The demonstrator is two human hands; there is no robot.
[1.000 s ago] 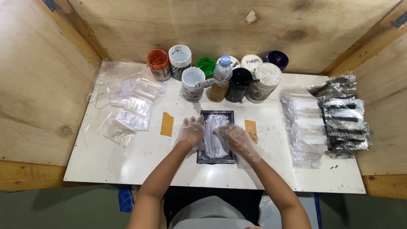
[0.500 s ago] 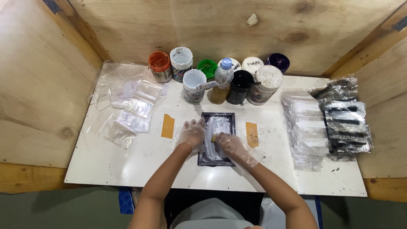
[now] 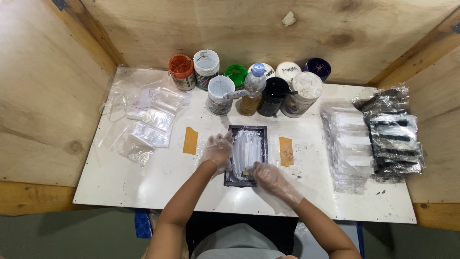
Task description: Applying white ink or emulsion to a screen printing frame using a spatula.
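Note:
A small dark rectangular frame (image 3: 247, 130) lies on the white table (image 3: 143, 187), with white streaked material inside it. My left hand (image 3: 218, 149), in a clear plastic glove, rests on the frame's left edge with its fingers curled against it. My right hand (image 3: 269, 176), also gloved, sits at the frame's near right corner and pinches a small tool whose tip touches the bottom of the white area. Both forearms come in from the near edge of the table.
Several paint jars (image 3: 219, 95) and a bottle (image 3: 252, 89) stand in a row behind the frame. Clear plastic bags (image 3: 151, 122) lie at left. Stacks of packed bags (image 3: 347, 144) and dark packs (image 3: 395, 139) lie at right. Orange tape strips (image 3: 190, 140) flank the frame. Plywood walls enclose the table.
My right hand has drawn back from the middle of the frame to its near right corner. My left hand has stayed on the left edge.

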